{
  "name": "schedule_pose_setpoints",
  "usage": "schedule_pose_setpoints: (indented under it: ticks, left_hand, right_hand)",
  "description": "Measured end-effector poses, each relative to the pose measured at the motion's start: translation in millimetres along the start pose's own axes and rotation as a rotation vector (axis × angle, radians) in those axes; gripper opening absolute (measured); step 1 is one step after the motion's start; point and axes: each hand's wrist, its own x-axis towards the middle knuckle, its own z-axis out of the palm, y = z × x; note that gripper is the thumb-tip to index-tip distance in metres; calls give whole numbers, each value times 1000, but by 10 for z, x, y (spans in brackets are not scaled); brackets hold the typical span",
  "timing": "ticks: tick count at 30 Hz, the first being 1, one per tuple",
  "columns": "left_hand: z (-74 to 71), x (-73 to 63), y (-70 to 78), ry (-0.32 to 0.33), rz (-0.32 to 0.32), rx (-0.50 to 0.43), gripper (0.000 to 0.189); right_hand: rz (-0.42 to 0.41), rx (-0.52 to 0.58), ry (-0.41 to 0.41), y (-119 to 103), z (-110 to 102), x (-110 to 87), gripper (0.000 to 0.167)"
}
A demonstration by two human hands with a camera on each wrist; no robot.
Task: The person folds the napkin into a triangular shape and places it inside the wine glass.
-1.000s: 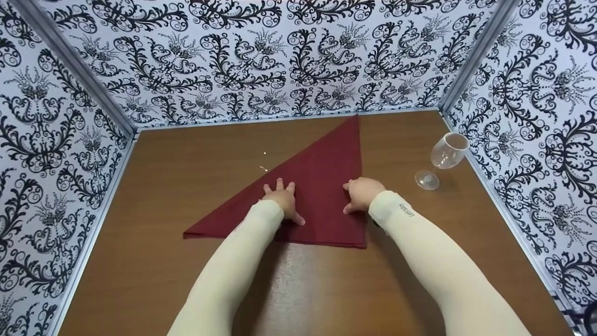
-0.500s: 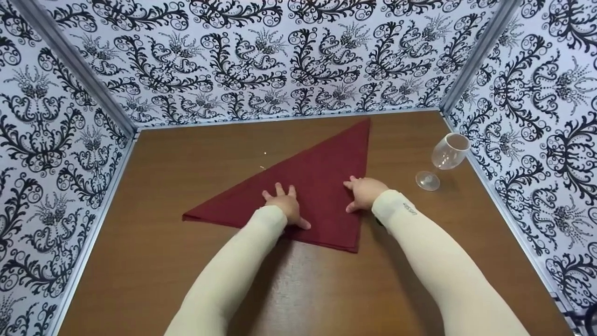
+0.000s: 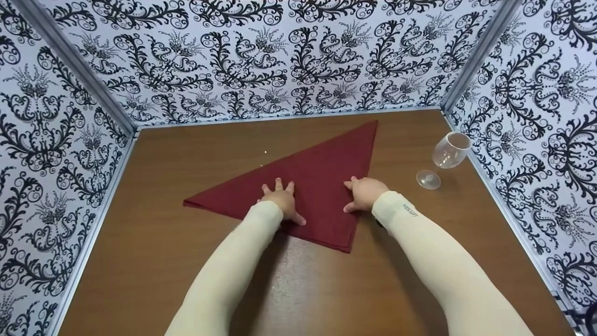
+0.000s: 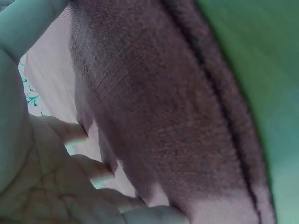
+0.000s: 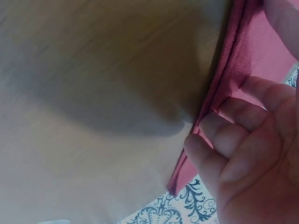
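Note:
A dark red cloth napkin (image 3: 322,186), folded into a triangle, lies flat on the wooden table. Its long folded edge slants along the far side, and its square corner points toward me. My left hand (image 3: 281,201) rests on the napkin's middle with fingers spread. In the left wrist view, those fingertips (image 4: 100,170) press the cloth. On the napkin's right edge lies my right hand (image 3: 366,192), thumb and fingers apart. The right wrist view shows its fingertips (image 5: 198,144) touching the cloth along the layered edge.
A clear stemmed glass (image 3: 450,151) stands at the table's right side. Tiny light specks (image 3: 265,151) lie beyond the napkin. Patterned panels (image 3: 280,60) wall the table (image 3: 154,280) at the back and both sides.
The napkin has turned counterclockwise: its left tip has moved away from me, its far tip to the right, and its near corner to the left. Both hands stay nearly in place on it.

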Motion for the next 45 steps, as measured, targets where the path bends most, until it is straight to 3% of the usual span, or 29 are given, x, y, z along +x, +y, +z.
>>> schedule_pose_setpoints:
  ticks: [5,11,24,29,32,36,45]
  left_hand:
    - [-23,-35,58,43,-3,48,128]
    - [103,-80,46,-24,8,-25,130]
    - [83,69,-132,16,64,-35,132]
    - [83,141,-110,24,42,28,130]
    - [95,37,2,50,58,67,125]
    - [176,-81,100,19,94,60,124]
    - [195,-95,18,1,78,36,124]
  right_hand:
    - [-49,8,60,12,-43,37,90]
    - [-70,83,-58,26,42,67,103]
    - [-30,88,-38,-73,153,29,104]
    - [-24,27,-41,-139,105,15,104]
    - [-24,18,-38,-158,67,34,104]
    - [-41,76,-55,-200,48,22,107]
    - [-50,92,-43,-252,131,46,110]
